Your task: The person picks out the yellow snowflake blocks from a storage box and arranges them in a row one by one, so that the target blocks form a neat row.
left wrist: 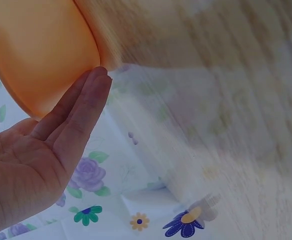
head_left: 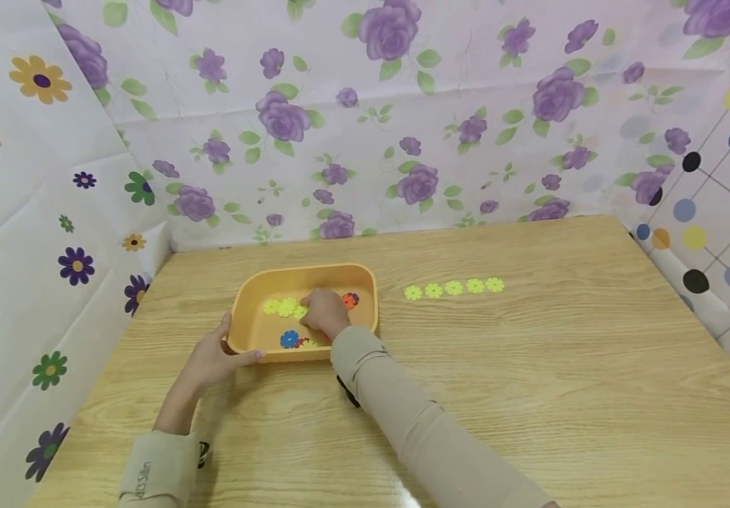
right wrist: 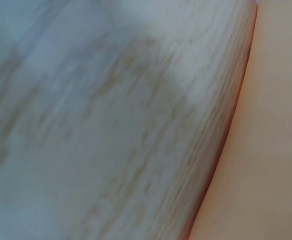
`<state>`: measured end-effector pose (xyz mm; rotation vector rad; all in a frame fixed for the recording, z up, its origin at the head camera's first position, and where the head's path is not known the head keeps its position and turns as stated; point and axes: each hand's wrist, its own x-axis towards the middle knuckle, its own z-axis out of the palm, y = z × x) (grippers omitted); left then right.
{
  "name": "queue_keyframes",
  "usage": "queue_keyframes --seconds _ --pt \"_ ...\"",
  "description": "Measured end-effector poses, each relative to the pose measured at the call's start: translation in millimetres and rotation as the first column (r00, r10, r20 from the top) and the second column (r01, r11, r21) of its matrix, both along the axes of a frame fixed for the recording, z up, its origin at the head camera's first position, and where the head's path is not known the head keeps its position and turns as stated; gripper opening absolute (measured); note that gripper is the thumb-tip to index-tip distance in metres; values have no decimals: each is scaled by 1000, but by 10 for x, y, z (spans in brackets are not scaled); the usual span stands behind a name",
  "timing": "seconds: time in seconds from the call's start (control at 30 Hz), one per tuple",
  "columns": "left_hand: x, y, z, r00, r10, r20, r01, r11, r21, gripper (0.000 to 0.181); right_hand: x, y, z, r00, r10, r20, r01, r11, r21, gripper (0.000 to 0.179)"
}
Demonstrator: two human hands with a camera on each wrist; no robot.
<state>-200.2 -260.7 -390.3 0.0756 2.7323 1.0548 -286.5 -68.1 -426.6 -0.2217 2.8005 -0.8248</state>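
An orange plastic basin [head_left: 365, 282] stands on the table, with several flower-shaped plastic discs inside. My left hand [head_left: 209, 356] holds it at the left front corner, thumb on the front rim. In the left wrist view, that hand's fingers [left wrist: 81, 107] lie along the basin's outer wall [left wrist: 41, 45]. Inside the basin, my right hand [head_left: 325, 310] reaches down with bent fingers at the yellow discs [head_left: 287, 306]; whether it pinches one is hidden. A blue disc [head_left: 289, 339] lies near the front wall, and an orange-red disc [head_left: 348, 301] lies right of the hand.
Right of the basin, several yellow flower discs [head_left: 453, 287] lie in a row on the wooden table [head_left: 530, 367]. Flower-patterned sheeting [head_left: 352, 141] stands behind the table, with more sheeting at both sides. The right wrist view shows only tabletop and the basin's outer wall [right wrist: 256, 140].
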Motion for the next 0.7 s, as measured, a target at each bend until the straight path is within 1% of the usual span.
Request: queue_keyframes --seconds 0.17,0.37,0.43,0.6,0.7 --pt "9 -7 -14 1000 2 -8 -2 1000 9 112 22 -1 18 999 -34 -6 33 998 -54 40" --pt "10 0 -11 999 -13 -31 14 999 36 110 45 -4 44 997 -76 -17 74 994 -79 37" --pt "12 0 -10 999 -16 -37 18 999 43 109 45 -4 42 997 -72 -27 70 995 -69 36" --pt "17 -5 -16 999 -14 -36 16 999 47 109 45 -10 29 998 -36 -60 35 999 -18 35" --pt "19 -7 -21 999 -14 -38 16 999 51 109 45 -12 37 998 -30 -58 29 999 -24 34"
